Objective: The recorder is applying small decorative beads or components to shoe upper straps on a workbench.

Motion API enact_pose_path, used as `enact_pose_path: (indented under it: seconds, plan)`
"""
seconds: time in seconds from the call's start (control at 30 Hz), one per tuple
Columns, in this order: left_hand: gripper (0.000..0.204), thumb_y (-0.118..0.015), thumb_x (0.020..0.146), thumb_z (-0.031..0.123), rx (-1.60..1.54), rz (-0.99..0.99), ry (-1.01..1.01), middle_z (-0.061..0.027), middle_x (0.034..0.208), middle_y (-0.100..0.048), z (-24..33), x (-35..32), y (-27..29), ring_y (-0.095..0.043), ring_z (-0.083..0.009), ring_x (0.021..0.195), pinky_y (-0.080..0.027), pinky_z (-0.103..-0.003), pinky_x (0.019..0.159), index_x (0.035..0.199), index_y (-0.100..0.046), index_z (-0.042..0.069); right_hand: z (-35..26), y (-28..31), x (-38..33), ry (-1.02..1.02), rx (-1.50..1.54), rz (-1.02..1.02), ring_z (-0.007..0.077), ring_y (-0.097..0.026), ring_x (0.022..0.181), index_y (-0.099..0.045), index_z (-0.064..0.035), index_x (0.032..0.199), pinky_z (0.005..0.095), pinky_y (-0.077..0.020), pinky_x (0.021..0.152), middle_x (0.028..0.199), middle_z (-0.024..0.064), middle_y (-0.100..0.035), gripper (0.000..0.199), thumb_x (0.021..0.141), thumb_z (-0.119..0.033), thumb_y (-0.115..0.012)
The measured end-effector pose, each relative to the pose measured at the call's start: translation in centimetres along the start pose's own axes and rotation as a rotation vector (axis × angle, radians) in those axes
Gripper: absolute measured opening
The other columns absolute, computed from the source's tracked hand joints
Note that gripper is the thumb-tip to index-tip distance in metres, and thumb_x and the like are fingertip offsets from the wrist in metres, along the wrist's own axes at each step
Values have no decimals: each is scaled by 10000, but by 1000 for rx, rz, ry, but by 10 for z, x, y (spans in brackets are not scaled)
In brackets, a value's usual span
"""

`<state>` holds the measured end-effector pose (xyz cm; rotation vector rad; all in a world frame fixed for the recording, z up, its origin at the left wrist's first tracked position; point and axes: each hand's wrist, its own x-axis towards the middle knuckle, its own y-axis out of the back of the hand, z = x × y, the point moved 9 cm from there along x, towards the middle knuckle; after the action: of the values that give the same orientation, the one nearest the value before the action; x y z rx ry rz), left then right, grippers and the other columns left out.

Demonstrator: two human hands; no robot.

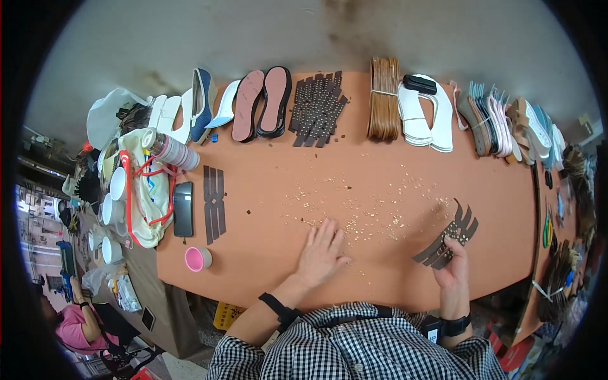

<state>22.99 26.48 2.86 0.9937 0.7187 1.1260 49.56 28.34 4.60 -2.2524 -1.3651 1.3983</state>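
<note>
My right hand (455, 273) is closed on a dark brown strappy shoe upper (460, 229) dotted with small studs, held above the table at the right. Its strips fan out past my thumb. My left hand (318, 258) lies on the tan tabletop (278, 164), fingers spread, holding nothing. Just beyond its fingertips, small gold studs (396, 221) are scattered across the middle of the table. A similar slotted brown upper (219, 183) lies flat at the left. Near the back, several studded brown uppers (316, 107) overlap in a pile.
Along the back stand two pink-topped soles (275, 101), a blue shoe (202, 104), a tied brown bundle (383, 104) and white insoles (415, 123). At left are a phone (183, 209), a pink-lined cup (197, 259), a bottle (171, 151) and a cloth bag (152, 202). Another person (79, 326) sits far left.
</note>
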Motion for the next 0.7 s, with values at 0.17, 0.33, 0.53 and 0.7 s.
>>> enact_pose_path:
  seconds: [0.17,0.33,0.53,0.7]
  plan:
    - [667,-600,762,390,-97,-99,-122,-197,1357,-286,16,0,-8,-237,-351,1280,-208,-496,1023,1251,-373,-4,0,-6,-1,-11,-6,-45,214,-589,884,-509,-35,1091,369,-497,809,989,69,-587,323,773,20,-498]
    - [614,-562,803,358,-16,-19,46,-188,1354,-302,-25,18,12,-227,-332,1288,-179,-486,1039,1264,-365,2,2,2,1,-16,7,2,214,-592,874,-509,-28,1086,369,-501,799,989,71,-587,319,771,19,-497]
    - [626,-585,788,333,22,189,262,-244,1346,-267,-71,19,26,-195,-388,1283,-179,-507,1025,1251,-358,-23,1,-6,-4,-2,-28,2,216,-595,868,-500,-21,1093,373,-507,787,992,73,-588,325,769,4,-509]
    - [646,-593,780,347,-8,17,153,-215,1356,-270,-28,16,7,-213,-359,1286,-185,-508,1022,1254,-359,-24,6,-1,0,-44,-30,9,219,-597,867,-494,-25,1100,375,-505,792,989,76,-591,330,772,1,-511]
